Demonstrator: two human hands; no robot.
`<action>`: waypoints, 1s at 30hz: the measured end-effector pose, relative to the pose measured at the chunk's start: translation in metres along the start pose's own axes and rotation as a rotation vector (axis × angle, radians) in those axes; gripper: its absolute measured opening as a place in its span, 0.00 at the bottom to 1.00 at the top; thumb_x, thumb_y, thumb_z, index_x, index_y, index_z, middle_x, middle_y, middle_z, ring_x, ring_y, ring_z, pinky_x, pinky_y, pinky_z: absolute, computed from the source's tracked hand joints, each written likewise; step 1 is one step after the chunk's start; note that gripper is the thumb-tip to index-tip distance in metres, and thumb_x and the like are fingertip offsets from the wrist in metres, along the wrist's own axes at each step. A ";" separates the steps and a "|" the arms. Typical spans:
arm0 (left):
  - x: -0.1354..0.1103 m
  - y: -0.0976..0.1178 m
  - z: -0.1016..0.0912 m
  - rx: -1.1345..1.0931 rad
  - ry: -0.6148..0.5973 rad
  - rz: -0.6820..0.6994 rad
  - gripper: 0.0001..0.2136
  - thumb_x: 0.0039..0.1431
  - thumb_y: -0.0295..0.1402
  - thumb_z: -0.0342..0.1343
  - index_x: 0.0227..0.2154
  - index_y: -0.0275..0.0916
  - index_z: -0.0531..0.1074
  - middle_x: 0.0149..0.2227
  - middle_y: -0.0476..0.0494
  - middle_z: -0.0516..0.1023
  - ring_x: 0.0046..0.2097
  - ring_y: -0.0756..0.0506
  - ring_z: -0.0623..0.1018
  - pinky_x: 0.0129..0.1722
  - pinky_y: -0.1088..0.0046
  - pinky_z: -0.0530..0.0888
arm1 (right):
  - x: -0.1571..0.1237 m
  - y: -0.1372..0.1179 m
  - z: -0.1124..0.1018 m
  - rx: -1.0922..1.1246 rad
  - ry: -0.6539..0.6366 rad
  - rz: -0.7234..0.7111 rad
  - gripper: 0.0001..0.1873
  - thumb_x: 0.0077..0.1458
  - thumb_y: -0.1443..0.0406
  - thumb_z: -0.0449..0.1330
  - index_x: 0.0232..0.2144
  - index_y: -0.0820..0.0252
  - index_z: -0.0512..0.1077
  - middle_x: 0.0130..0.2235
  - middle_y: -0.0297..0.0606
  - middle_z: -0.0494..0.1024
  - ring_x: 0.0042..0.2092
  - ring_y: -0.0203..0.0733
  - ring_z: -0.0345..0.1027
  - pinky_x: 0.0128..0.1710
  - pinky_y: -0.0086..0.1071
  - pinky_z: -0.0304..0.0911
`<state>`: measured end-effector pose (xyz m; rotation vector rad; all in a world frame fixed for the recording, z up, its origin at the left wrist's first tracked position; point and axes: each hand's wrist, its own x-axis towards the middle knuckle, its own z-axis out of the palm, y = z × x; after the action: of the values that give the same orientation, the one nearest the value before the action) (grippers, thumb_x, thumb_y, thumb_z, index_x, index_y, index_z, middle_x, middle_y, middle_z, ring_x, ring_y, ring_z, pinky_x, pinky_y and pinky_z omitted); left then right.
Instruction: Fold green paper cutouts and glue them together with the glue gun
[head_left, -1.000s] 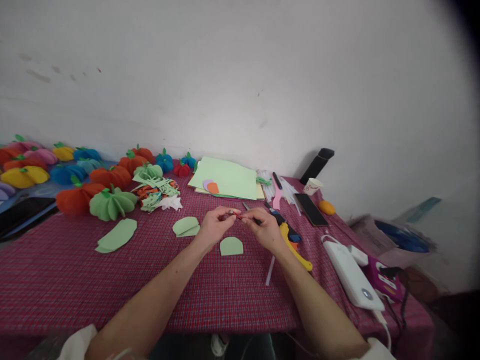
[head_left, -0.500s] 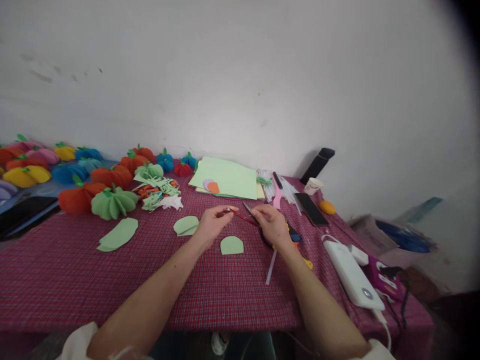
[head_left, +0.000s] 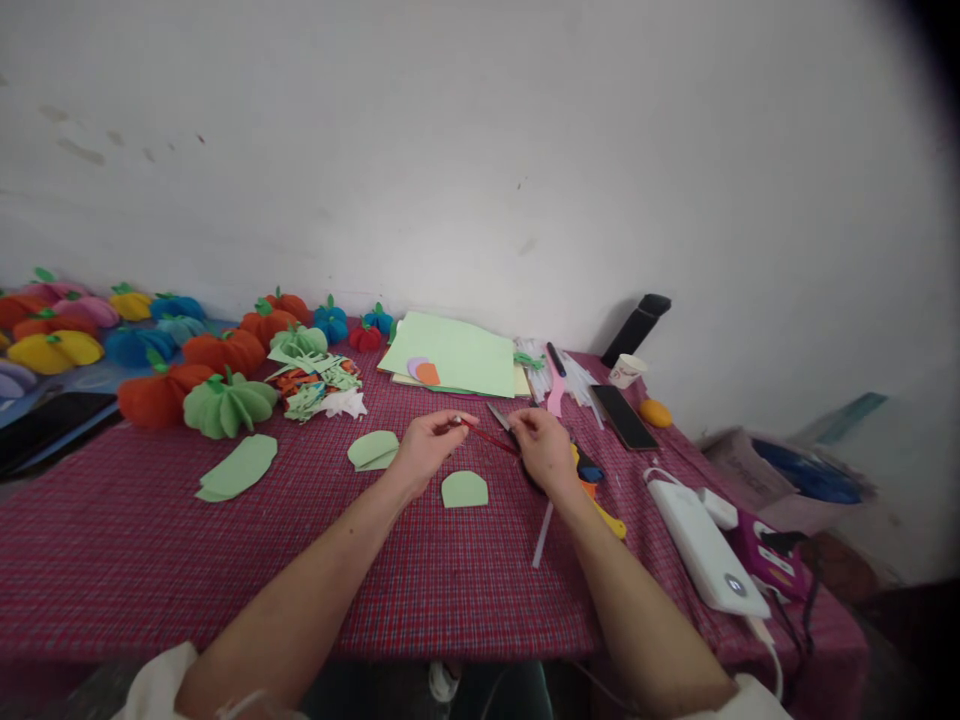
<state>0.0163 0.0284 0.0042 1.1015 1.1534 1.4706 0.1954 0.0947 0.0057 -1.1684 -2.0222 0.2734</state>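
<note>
Our left hand (head_left: 426,447), closed to a pinch, holds one end of a thin red strip (head_left: 489,438) while our right hand (head_left: 545,452), curled tight, grips the other.

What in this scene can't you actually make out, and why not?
All in the head view:
- The thin red piece, pinched between the left hand and the right hand, is too small to identify.
- The yellow tool is partly hidden under the right wrist.
- The row of paper pumpkins is cut off by the left edge.
- The box at far right is blurred and its contents are unclear.
</note>
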 end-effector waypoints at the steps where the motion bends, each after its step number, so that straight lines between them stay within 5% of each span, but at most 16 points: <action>1: 0.000 0.000 0.000 0.007 -0.002 0.005 0.12 0.47 0.36 0.56 0.34 0.36 0.76 0.18 0.56 0.60 0.19 0.56 0.54 0.19 0.79 0.50 | 0.001 0.002 -0.001 -0.024 0.033 0.061 0.13 0.56 0.59 0.54 0.25 0.58 0.73 0.28 0.38 0.75 0.32 0.44 0.67 0.34 0.36 0.60; 3: 0.000 -0.001 0.000 0.023 -0.005 0.021 0.12 0.47 0.36 0.56 0.34 0.36 0.76 0.18 0.55 0.61 0.20 0.56 0.55 0.19 0.79 0.51 | 0.001 0.002 -0.003 -0.010 0.057 0.062 0.15 0.56 0.56 0.55 0.24 0.57 0.73 0.27 0.38 0.76 0.32 0.44 0.67 0.35 0.37 0.61; 8: -0.001 0.001 0.001 0.078 -0.014 0.070 0.12 0.46 0.34 0.56 0.33 0.35 0.76 0.19 0.54 0.65 0.21 0.55 0.58 0.21 0.79 0.55 | -0.005 -0.016 0.001 0.250 -0.021 -0.214 0.07 0.55 0.61 0.57 0.34 0.54 0.75 0.36 0.37 0.78 0.41 0.42 0.68 0.44 0.36 0.61; 15: -0.001 -0.001 0.003 0.135 -0.077 0.092 0.11 0.46 0.34 0.57 0.33 0.35 0.77 0.25 0.51 0.72 0.25 0.54 0.64 0.26 0.78 0.60 | -0.007 -0.021 0.006 0.162 -0.133 -0.254 0.07 0.57 0.64 0.55 0.29 0.59 0.72 0.31 0.38 0.75 0.38 0.41 0.66 0.40 0.35 0.60; 20: -0.003 0.000 0.003 0.164 -0.047 0.086 0.13 0.48 0.35 0.55 0.36 0.35 0.77 0.20 0.54 0.67 0.22 0.55 0.58 0.21 0.79 0.55 | -0.004 -0.012 -0.002 0.135 -0.034 -0.130 0.09 0.57 0.64 0.53 0.30 0.59 0.72 0.32 0.38 0.74 0.35 0.39 0.66 0.35 0.32 0.60; 24: -0.002 0.003 0.002 0.199 -0.008 0.102 0.15 0.50 0.37 0.54 0.37 0.33 0.76 0.22 0.52 0.69 0.22 0.55 0.60 0.22 0.79 0.58 | -0.009 -0.014 -0.005 0.220 -0.184 -0.219 0.07 0.55 0.62 0.58 0.35 0.58 0.73 0.32 0.36 0.75 0.33 0.37 0.67 0.33 0.29 0.61; 30: -0.020 0.016 0.001 0.388 0.072 0.152 0.18 0.53 0.37 0.52 0.45 0.35 0.73 0.35 0.44 0.77 0.30 0.50 0.72 0.32 0.74 0.68 | -0.009 -0.015 -0.013 0.108 -0.185 -0.218 0.07 0.54 0.66 0.58 0.36 0.58 0.74 0.34 0.36 0.77 0.36 0.38 0.68 0.37 0.31 0.61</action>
<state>0.0182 0.0067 0.0185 1.4355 1.4750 1.4460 0.1976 0.0767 0.0173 -0.8738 -2.2450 0.3878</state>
